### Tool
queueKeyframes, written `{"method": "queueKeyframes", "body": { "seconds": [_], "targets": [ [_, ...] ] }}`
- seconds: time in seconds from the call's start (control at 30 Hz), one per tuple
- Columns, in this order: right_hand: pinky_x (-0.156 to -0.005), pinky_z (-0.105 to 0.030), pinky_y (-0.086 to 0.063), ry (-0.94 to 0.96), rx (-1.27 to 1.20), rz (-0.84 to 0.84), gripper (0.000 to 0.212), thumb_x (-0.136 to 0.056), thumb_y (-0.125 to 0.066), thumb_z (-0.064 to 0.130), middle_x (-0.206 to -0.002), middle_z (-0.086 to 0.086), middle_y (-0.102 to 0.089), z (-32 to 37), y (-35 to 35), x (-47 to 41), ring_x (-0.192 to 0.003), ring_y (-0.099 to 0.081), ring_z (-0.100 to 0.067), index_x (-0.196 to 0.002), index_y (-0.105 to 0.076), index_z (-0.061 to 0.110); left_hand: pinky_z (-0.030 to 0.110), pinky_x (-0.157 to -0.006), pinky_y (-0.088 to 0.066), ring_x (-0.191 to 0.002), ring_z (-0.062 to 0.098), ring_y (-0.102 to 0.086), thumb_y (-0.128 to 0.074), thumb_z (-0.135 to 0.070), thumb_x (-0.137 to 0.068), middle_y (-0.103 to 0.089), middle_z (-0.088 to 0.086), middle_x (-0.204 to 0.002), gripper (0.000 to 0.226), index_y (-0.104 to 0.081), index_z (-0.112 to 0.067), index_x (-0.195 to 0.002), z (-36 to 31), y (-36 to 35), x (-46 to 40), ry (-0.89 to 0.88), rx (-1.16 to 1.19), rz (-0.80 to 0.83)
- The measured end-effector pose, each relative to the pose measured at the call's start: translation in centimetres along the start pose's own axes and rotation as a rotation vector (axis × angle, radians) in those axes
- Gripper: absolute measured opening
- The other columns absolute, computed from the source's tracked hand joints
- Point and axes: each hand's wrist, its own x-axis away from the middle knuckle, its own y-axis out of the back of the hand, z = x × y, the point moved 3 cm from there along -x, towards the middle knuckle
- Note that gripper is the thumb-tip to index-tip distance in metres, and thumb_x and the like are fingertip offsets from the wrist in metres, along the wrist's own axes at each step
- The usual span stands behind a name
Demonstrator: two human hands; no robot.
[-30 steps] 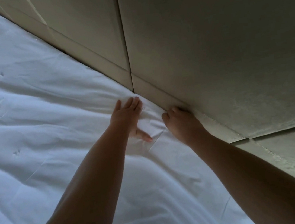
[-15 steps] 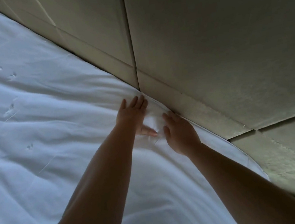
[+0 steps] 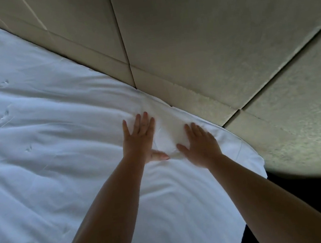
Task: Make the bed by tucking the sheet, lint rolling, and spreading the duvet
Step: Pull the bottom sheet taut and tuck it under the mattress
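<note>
White sheet w/ soft wrinkles covers the bed up to the beige padded headboard, its rounded corner at right, w/ left hand & right hand both flat, fingers straight & spread, pressing it near that edge, thumbs nearly meeting.

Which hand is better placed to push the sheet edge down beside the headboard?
The right hand, I judge. It lies flat on the white sheet nearer the edge that meets the padded headboard. The left hand lies flat too, farther from that edge.
</note>
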Motion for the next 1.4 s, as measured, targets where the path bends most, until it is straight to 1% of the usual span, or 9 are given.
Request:
{"method": "queueKeyframes", "body": {
  "seconds": [0.13, 0.27, 0.6, 0.83, 0.9, 1.07, 1.17, 1.3, 1.4],
  "targets": [
    [-0.118, -0.039, -0.012, -0.114, -0.024, -0.003, 0.071, -0.098, -0.027, 0.053, -0.160, -0.004, -0.004, -2.9, 0.0, 1.6, -0.147, -0.007, -0.019, -0.153, -0.009, 0.012, 0.059, -0.113, 0.012, -0.145, 0.025, 0.022, -0.052, -0.082, -0.066, 0.025, 0.005, -0.157, 0.125, 0.013, -0.019, -0.151, -2.3, -0.2, 1.6, -0.111, -0.055, -0.033],
    [-0.118, -0.040, -0.012, -0.221, -0.034, 0.031, 0.072, -0.098, -0.026, 0.054, -0.160, -0.006, 0.002, -5.7, -1.0, 4.5, -0.148, -0.002, -0.019, -0.153, -0.003, 0.014, 0.059, -0.114, 0.005, -0.146, 0.028, 0.018, -0.056, -0.080, -0.066, 0.023, 0.009, -0.157, 0.126, 0.013, -0.018, -0.151, -7.6, -1.1, 3.2, -0.261, -0.071, -0.016],
    [-0.118, -0.043, -0.011, -0.180, -0.094, 0.038, 0.080, -0.095, -0.034, 0.058, -0.160, -0.002, 0.011, -7.6, -2.4, 7.7, -0.147, 0.007, -0.016, -0.152, 0.005, 0.020, 0.058, -0.116, 0.002, -0.145, 0.033, 0.019, -0.064, -0.077, -0.062, 0.025, 0.010, -0.157, 0.136, 0.016, -0.013, -0.151, -11.0, -1.2, 4.5, -0.242, -0.123, 0.019],
    [-0.120, -0.039, -0.002, -0.181, -0.064, 0.010, 0.074, -0.098, -0.021, 0.056, -0.160, -0.003, 0.010, -8.8, -2.2, 6.1, -0.147, 0.006, -0.015, -0.153, 0.004, 0.013, 0.056, -0.116, 0.002, -0.146, 0.027, 0.016, -0.068, -0.081, -0.050, 0.021, 0.008, -0.158, 0.150, 0.017, -0.007, -0.150, -12.9, 0.2, 1.5, -0.330, -0.247, 0.103],
    [-0.120, -0.039, -0.004, -0.184, -0.059, -0.020, 0.076, -0.097, -0.022, 0.058, -0.160, -0.004, 0.003, -9.3, -2.1, 5.2, -0.147, 0.002, -0.017, -0.153, 0.000, 0.012, 0.054, -0.117, 0.001, -0.147, 0.024, 0.013, -0.066, -0.082, -0.050, 0.019, 0.009, -0.159, 0.150, 0.016, -0.005, -0.149, -13.8, 0.5, 0.3, -0.334, -0.234, 0.107],
    [-0.116, -0.036, -0.018, -0.191, -0.123, -0.045, 0.074, -0.094, -0.030, 0.060, -0.155, -0.006, -0.027, -10.5, -1.1, 2.8, -0.142, -0.024, -0.024, -0.149, -0.020, 0.011, 0.048, -0.119, -0.002, -0.148, 0.021, 0.006, -0.066, -0.084, -0.046, 0.008, 0.007, -0.160, 0.151, 0.009, -0.007, -0.151, -14.7, 1.2, -2.5, -0.372, -0.209, 0.109],
    [-0.116, -0.034, -0.018, -0.181, -0.167, -0.064, 0.075, -0.093, -0.032, 0.061, -0.153, -0.005, -0.030, -10.6, -1.3, 2.6, -0.141, -0.027, -0.021, -0.149, -0.022, 0.012, 0.045, -0.119, -0.007, -0.147, 0.019, -0.010, -0.066, -0.085, -0.046, -0.009, 0.004, -0.160, 0.145, -0.002, -0.009, -0.152, -15.3, 1.7, -4.0, -0.384, -0.202, 0.073],
    [-0.116, -0.034, -0.019, -0.179, -0.200, -0.043, 0.074, -0.092, -0.035, 0.062, -0.152, -0.003, -0.032, -11.0, -1.1, 2.3, -0.140, -0.028, -0.020, -0.148, -0.024, 0.014, 0.045, -0.119, -0.004, -0.147, 0.017, -0.010, -0.064, -0.087, -0.044, -0.013, 0.002, -0.159, 0.145, -0.005, -0.010, -0.152, -15.3, 1.4, -4.4, -0.387, -0.172, 0.055],
    [-0.117, -0.035, -0.014, -0.182, -0.171, -0.078, 0.075, -0.093, -0.033, 0.061, -0.154, -0.005, -0.027, -10.6, -1.4, 2.8, -0.142, -0.023, -0.021, -0.150, -0.019, 0.013, 0.047, -0.119, -0.003, -0.147, 0.018, -0.003, -0.062, -0.086, -0.048, -0.006, 0.003, -0.160, 0.143, 0.000, -0.010, -0.152, -15.0, 1.0, -3.5, -0.380, -0.140, 0.030]
  ]
}}
